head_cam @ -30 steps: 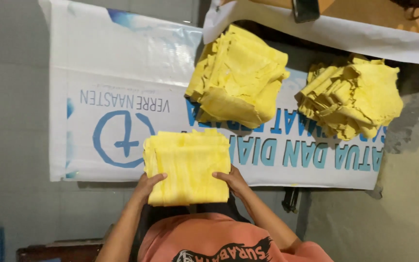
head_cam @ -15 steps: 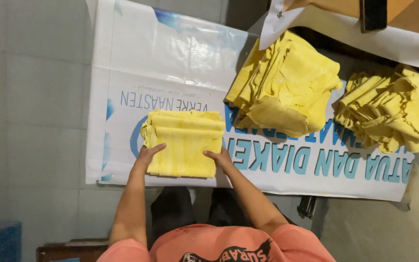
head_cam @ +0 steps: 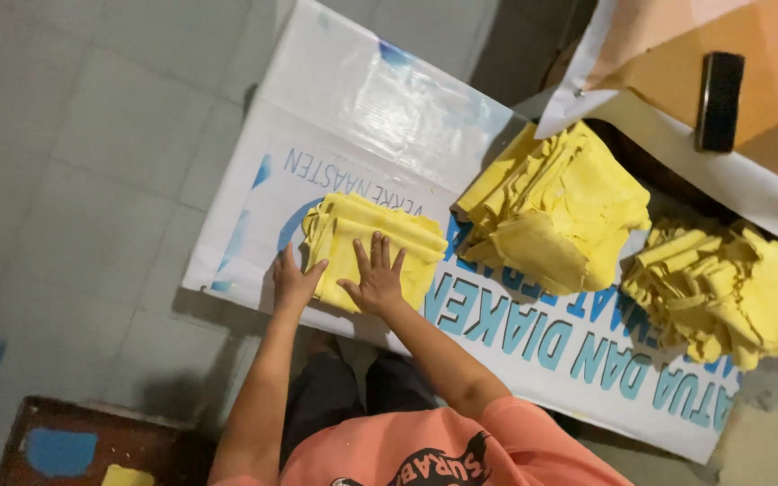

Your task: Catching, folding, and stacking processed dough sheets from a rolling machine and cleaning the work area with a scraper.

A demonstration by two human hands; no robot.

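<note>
At the far left lies bare grey tiled floor [head_cam: 92, 135], with a dark reddish board [head_cam: 92, 445] carrying blue and yellow patches in the lower corner. Next comes a white printed banner [head_cam: 353, 99] spread flat over the floor, apparently as a clean surface to keep the cloth off the tiles; it carries blue lettering and part of a blue ring, and its upper stretch is plain glossy white with a faint blue smudge. On it sits a folded yellow cloth [head_cam: 380, 236]. The left hand [head_cam: 293, 282] rests at the cloth's near left corner, fingers loosely together and thumb out, seemingly steadying the edge. The right hand [head_cam: 375, 279] lies flat on top, fingers spread wide, pressing the folds down so they stay put. Further right on the banner is a larger pile of yellow cloths [head_cam: 556, 211], roughly stacked, and beyond it a second, more rumpled yellow pile [head_cam: 722, 288]. At the upper right a sheet of orange and white material [head_cam: 767, 81] overlaps the banner, with a black rectangular object [head_cam: 719, 101] lying on it.
</note>
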